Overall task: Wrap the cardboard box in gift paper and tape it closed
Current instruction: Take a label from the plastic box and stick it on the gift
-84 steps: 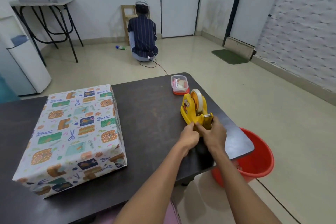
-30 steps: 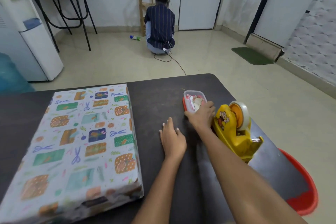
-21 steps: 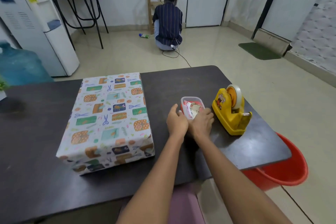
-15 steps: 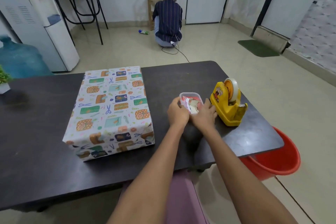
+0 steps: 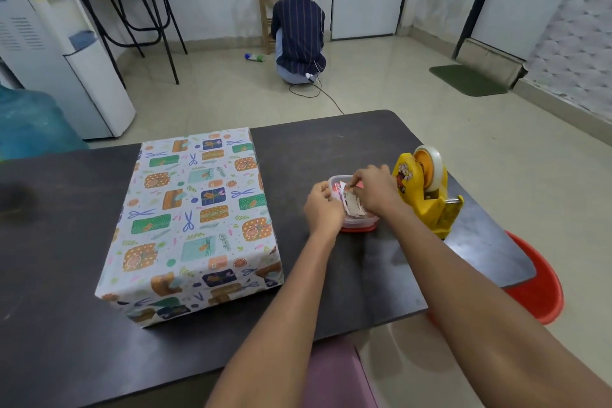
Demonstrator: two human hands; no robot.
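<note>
Dark table (image 5: 331, 149) holds wrapped box (image 5: 195, 215) at 9 o'clock; left hand (image 5: 323, 209) grips small tub (image 5: 359, 225); right hand (image 5: 377, 190) pinches paper scraps (image 5: 352, 205) (tub contents); tile floor (image 5: 414, 89) at 12 o'clock.

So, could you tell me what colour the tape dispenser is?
Yellow: the tape dispenser, clearest in the head view.

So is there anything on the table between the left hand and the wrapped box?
Nothing visible. The left hand grips the small clear container, and only bare dark table lies between it and the wrapped box.
</note>
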